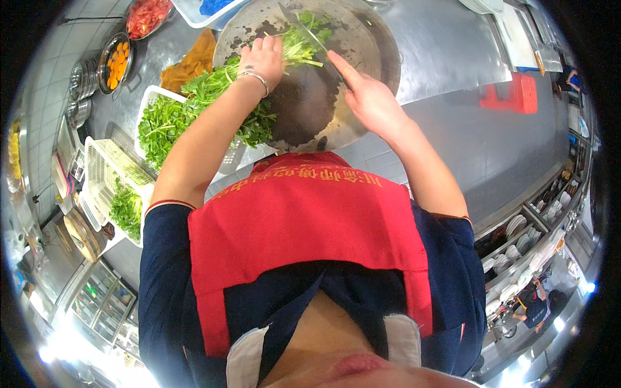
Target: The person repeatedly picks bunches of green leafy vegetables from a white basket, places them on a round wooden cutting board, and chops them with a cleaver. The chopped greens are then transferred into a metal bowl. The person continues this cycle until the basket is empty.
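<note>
My left hand (264, 60) presses a bunch of leafy green stalks, likely Chinese celery (218, 77), onto a large round chopping block (383, 58). My right hand (373, 102) grips a kitchen knife (305, 30), its index finger stretched along the top of the blade. The blade, seen nearly edge-on, stands over the stalk ends just right of my left fingers. Cut green pieces (313, 22) lie on the block's far part, around the blade. The leafy ends trail left over the block's edge towards a white plastic basket (150, 92) heaped with more greens.
Left on the steel counter (150, 60) are an orange-brown cloth (191, 60), a pan of egg yolks (116, 63) and a bowl of chopped red food (145, 17). A white bin (208, 17) touches the block's far side. Right stands a red crate (514, 94); a person (533, 305) is farther off.
</note>
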A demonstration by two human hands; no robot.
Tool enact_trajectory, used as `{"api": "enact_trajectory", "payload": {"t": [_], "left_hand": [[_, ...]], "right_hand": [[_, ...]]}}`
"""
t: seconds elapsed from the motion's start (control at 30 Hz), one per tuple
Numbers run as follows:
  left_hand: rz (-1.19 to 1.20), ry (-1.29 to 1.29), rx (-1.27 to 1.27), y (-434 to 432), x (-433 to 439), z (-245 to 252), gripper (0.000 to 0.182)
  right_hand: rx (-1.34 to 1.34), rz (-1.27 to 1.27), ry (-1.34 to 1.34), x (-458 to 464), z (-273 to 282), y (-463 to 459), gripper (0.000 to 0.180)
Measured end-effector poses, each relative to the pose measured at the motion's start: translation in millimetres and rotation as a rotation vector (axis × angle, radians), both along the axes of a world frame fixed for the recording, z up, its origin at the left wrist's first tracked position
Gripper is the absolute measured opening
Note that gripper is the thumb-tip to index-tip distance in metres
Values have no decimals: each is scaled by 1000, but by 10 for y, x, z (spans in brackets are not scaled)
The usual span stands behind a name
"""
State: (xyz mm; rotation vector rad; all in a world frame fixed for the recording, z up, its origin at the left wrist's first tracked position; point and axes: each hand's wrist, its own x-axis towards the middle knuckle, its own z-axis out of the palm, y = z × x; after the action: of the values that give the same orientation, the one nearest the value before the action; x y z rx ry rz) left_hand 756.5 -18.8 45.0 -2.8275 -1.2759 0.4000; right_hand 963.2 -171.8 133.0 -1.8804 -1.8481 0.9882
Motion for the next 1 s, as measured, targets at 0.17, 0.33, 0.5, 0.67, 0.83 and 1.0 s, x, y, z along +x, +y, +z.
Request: {"api": "enact_trajectory", "payload": {"t": [0.17,0.33,0.5,0.67,0.83,1.0], "left_hand": [[2,-23,-19,-8,-2,34,72],[5,-133,-120,-35,-97,103,84],[-6,-155,-178,67,-76,57,79],[182,-247,-127,140,267,-62,76],[170,-129,-91,86,280,45,109],[170,-103,-144,117,33,200,101]], "right_hand": [[-46,-17,-22,-60,-329,80,77],[92,-180,129,-79,-591,-47,77],[-68,-271,322,50,-426,-67,76],[-19,-299,276,106,-25,-132,75],[276,-189,139,50,214,-204,73],[189,-104,158,-44,205,-218,74]]}}
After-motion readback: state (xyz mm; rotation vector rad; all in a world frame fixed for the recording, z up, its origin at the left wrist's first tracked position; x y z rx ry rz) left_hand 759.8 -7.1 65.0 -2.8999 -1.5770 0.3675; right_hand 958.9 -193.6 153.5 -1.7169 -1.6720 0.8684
